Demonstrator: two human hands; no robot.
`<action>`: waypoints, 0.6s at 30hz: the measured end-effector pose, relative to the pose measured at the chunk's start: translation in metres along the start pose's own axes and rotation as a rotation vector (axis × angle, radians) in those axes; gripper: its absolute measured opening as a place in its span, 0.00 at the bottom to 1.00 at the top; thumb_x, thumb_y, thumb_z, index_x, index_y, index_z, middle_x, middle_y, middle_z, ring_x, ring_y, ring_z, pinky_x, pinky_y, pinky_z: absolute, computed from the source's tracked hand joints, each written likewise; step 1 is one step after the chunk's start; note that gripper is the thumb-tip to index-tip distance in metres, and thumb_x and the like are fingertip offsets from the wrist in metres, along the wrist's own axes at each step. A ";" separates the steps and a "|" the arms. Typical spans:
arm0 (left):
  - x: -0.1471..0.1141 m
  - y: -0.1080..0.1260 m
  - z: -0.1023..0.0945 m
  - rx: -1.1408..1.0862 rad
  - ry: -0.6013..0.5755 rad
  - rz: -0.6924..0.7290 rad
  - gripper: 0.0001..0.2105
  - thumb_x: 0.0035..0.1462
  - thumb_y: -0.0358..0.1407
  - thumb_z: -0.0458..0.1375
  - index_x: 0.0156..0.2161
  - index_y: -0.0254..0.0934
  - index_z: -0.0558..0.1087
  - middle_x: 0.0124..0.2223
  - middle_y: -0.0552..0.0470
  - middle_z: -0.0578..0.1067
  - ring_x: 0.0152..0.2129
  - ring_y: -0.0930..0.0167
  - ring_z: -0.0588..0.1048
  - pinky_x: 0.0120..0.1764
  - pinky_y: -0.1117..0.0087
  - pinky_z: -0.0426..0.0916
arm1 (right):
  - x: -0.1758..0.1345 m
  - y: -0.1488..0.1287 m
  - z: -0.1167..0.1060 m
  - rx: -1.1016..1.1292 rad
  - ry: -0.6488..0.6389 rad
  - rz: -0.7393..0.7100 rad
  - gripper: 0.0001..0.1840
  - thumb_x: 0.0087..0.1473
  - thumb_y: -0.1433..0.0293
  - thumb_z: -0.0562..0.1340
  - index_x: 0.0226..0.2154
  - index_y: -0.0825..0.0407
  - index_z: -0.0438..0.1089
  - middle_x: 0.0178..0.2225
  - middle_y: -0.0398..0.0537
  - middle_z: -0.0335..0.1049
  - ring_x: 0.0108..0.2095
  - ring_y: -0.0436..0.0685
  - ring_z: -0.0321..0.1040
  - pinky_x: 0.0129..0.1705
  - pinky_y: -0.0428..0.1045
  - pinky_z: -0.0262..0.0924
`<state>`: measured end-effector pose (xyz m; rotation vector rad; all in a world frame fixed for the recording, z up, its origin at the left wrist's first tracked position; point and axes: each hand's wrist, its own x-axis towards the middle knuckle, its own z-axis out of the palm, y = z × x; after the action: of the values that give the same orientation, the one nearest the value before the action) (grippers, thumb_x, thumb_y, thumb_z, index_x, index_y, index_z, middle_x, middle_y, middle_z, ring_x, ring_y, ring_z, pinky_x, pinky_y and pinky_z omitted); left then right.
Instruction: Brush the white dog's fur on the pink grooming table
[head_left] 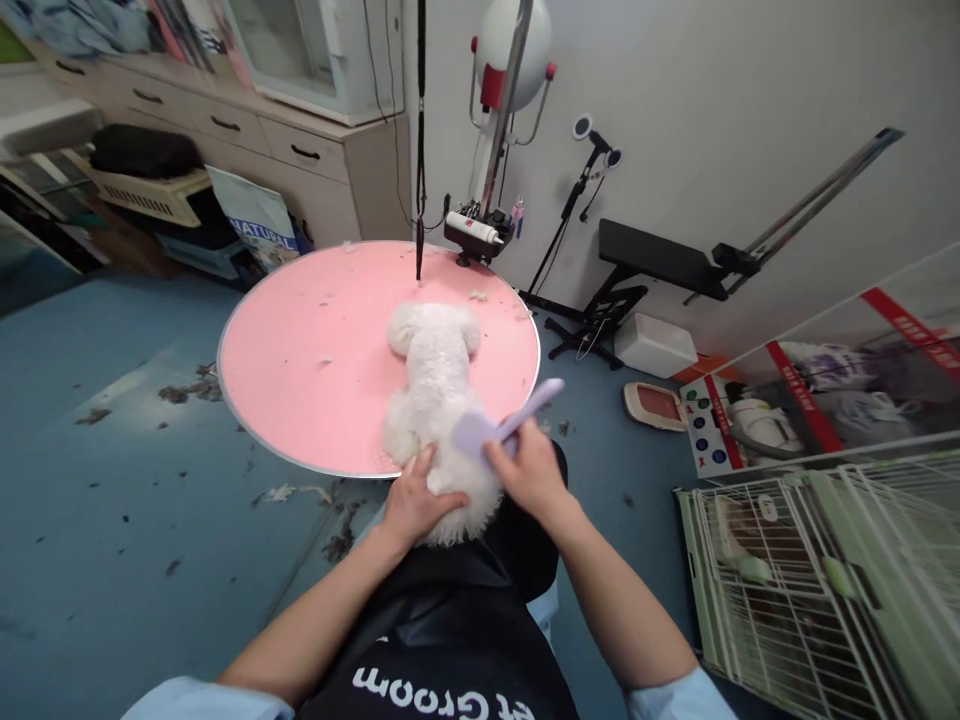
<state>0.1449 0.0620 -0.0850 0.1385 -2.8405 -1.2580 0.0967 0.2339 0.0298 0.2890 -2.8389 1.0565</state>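
A small white fluffy dog is on the round pink grooming table, its near end against my black apron. My left hand presses into the fur at that near end and holds the dog, thumb and forefinger spread apart and the other fingers partly hidden. In my right hand is a lavender pet brush, gripped by its handle. The brush head lies against the dog's coat, just right of my left hand, with its bristles out of sight.
A black grooming leash hangs over the table's far side. Beside it a tool tray holds a white bottle and scissors. Fur clumps litter the blue floor. At right stands a wire cage; drawers line the back left.
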 end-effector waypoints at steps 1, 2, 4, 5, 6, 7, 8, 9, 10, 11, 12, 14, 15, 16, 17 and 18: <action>0.000 0.000 0.001 0.003 0.005 -0.006 0.46 0.38 0.49 0.68 0.61 0.36 0.56 0.55 0.39 0.69 0.50 0.55 0.70 0.50 0.58 0.66 | -0.001 0.000 0.000 0.019 -0.121 -0.031 0.13 0.49 0.62 0.61 0.37 0.51 0.65 0.31 0.47 0.70 0.29 0.55 0.65 0.31 0.48 0.56; 0.000 0.000 0.001 0.006 0.009 -0.010 0.46 0.37 0.49 0.68 0.61 0.35 0.56 0.56 0.39 0.68 0.51 0.54 0.69 0.51 0.57 0.66 | -0.002 0.000 -0.001 0.018 -0.186 -0.031 0.13 0.48 0.62 0.62 0.36 0.51 0.65 0.30 0.47 0.70 0.29 0.55 0.65 0.31 0.48 0.56; 0.000 0.001 0.003 0.013 0.010 -0.014 0.46 0.37 0.50 0.68 0.60 0.35 0.55 0.57 0.38 0.67 0.52 0.54 0.68 0.52 0.57 0.65 | -0.003 0.001 -0.002 -0.026 -0.051 0.063 0.13 0.49 0.62 0.61 0.37 0.52 0.65 0.31 0.49 0.70 0.30 0.57 0.66 0.32 0.49 0.56; 0.000 0.001 0.003 0.019 0.008 -0.017 0.46 0.38 0.50 0.68 0.60 0.34 0.56 0.57 0.37 0.67 0.52 0.54 0.68 0.52 0.57 0.65 | -0.003 0.002 -0.002 -0.043 0.085 0.121 0.14 0.50 0.62 0.59 0.38 0.53 0.64 0.32 0.50 0.70 0.31 0.58 0.66 0.33 0.50 0.57; 0.000 0.002 0.004 0.024 0.007 -0.017 0.46 0.38 0.51 0.67 0.60 0.33 0.56 0.56 0.37 0.67 0.52 0.54 0.68 0.52 0.58 0.65 | -0.004 0.003 -0.002 -0.040 0.166 0.145 0.14 0.51 0.61 0.59 0.38 0.53 0.64 0.33 0.51 0.70 0.32 0.58 0.66 0.34 0.50 0.57; 0.000 0.002 0.005 0.031 0.007 -0.013 0.46 0.38 0.51 0.67 0.60 0.32 0.55 0.56 0.36 0.68 0.52 0.54 0.69 0.51 0.58 0.65 | -0.005 0.004 -0.001 -0.017 0.158 0.127 0.15 0.50 0.61 0.59 0.38 0.52 0.64 0.33 0.50 0.70 0.32 0.57 0.66 0.34 0.50 0.57; 0.000 0.003 0.005 0.035 0.011 -0.009 0.46 0.38 0.50 0.67 0.60 0.31 0.55 0.55 0.35 0.68 0.51 0.53 0.69 0.50 0.58 0.66 | -0.006 0.005 0.000 0.018 0.075 0.085 0.14 0.50 0.61 0.60 0.37 0.52 0.64 0.32 0.49 0.70 0.31 0.56 0.66 0.33 0.49 0.58; 0.000 0.004 0.006 0.038 0.017 -0.003 0.46 0.39 0.50 0.67 0.60 0.31 0.55 0.55 0.35 0.68 0.51 0.53 0.70 0.50 0.58 0.67 | -0.007 0.007 0.001 0.050 -0.042 0.044 0.13 0.49 0.61 0.61 0.36 0.51 0.65 0.31 0.47 0.70 0.30 0.55 0.66 0.33 0.48 0.58; 0.000 0.005 0.006 0.042 0.025 0.002 0.46 0.39 0.50 0.67 0.60 0.31 0.55 0.55 0.35 0.68 0.51 0.53 0.70 0.49 0.59 0.67 | -0.008 0.009 0.002 0.063 -0.125 0.032 0.12 0.49 0.61 0.61 0.35 0.51 0.65 0.30 0.46 0.70 0.29 0.55 0.65 0.32 0.48 0.57; 0.000 0.005 0.007 0.046 0.031 0.008 0.46 0.39 0.50 0.67 0.60 0.32 0.55 0.55 0.35 0.68 0.50 0.54 0.70 0.48 0.59 0.67 | -0.008 0.011 0.003 0.054 -0.126 0.054 0.12 0.49 0.61 0.61 0.34 0.51 0.65 0.30 0.46 0.70 0.28 0.55 0.65 0.31 0.48 0.57; 0.000 0.005 0.007 0.051 0.032 0.013 0.46 0.40 0.50 0.67 0.60 0.33 0.55 0.55 0.36 0.69 0.50 0.54 0.70 0.48 0.59 0.67 | -0.008 0.013 0.003 0.032 -0.038 0.107 0.12 0.50 0.61 0.60 0.35 0.52 0.65 0.30 0.47 0.70 0.29 0.56 0.66 0.32 0.49 0.57; 0.000 0.006 0.008 0.066 0.027 0.015 0.45 0.40 0.51 0.67 0.61 0.34 0.55 0.54 0.37 0.69 0.50 0.54 0.70 0.48 0.59 0.67 | -0.010 0.016 0.003 0.004 0.199 0.193 0.14 0.51 0.61 0.59 0.37 0.52 0.64 0.32 0.49 0.70 0.30 0.57 0.66 0.33 0.50 0.58; 0.000 0.006 0.008 0.075 0.021 0.020 0.45 0.40 0.51 0.67 0.61 0.34 0.55 0.54 0.37 0.69 0.50 0.53 0.70 0.47 0.59 0.68 | -0.011 0.017 0.002 0.016 0.216 0.176 0.14 0.51 0.60 0.59 0.38 0.52 0.64 0.32 0.49 0.70 0.31 0.57 0.66 0.33 0.49 0.58; 0.000 0.006 0.009 0.080 0.016 0.026 0.45 0.41 0.51 0.66 0.61 0.34 0.55 0.53 0.37 0.69 0.50 0.53 0.71 0.47 0.59 0.68 | -0.012 0.017 0.002 0.043 0.154 0.129 0.15 0.51 0.60 0.60 0.38 0.51 0.64 0.32 0.48 0.70 0.30 0.56 0.66 0.32 0.49 0.58; 0.001 0.006 0.009 0.081 0.015 0.031 0.46 0.41 0.51 0.66 0.61 0.33 0.54 0.54 0.36 0.69 0.50 0.53 0.71 0.47 0.59 0.68 | -0.013 0.017 0.001 0.072 0.041 0.077 0.14 0.50 0.61 0.61 0.38 0.51 0.64 0.32 0.47 0.71 0.30 0.56 0.66 0.32 0.48 0.58; 0.001 0.007 0.009 0.081 0.016 0.030 0.46 0.41 0.51 0.66 0.61 0.33 0.54 0.54 0.36 0.69 0.50 0.52 0.70 0.47 0.59 0.68 | -0.013 0.017 0.001 0.081 -0.059 0.048 0.13 0.49 0.61 0.61 0.36 0.51 0.65 0.31 0.47 0.71 0.29 0.55 0.66 0.31 0.48 0.57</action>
<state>0.1429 0.0729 -0.0862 0.1065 -2.8698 -1.1317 0.1062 0.2483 0.0161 0.2641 -2.8725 1.1938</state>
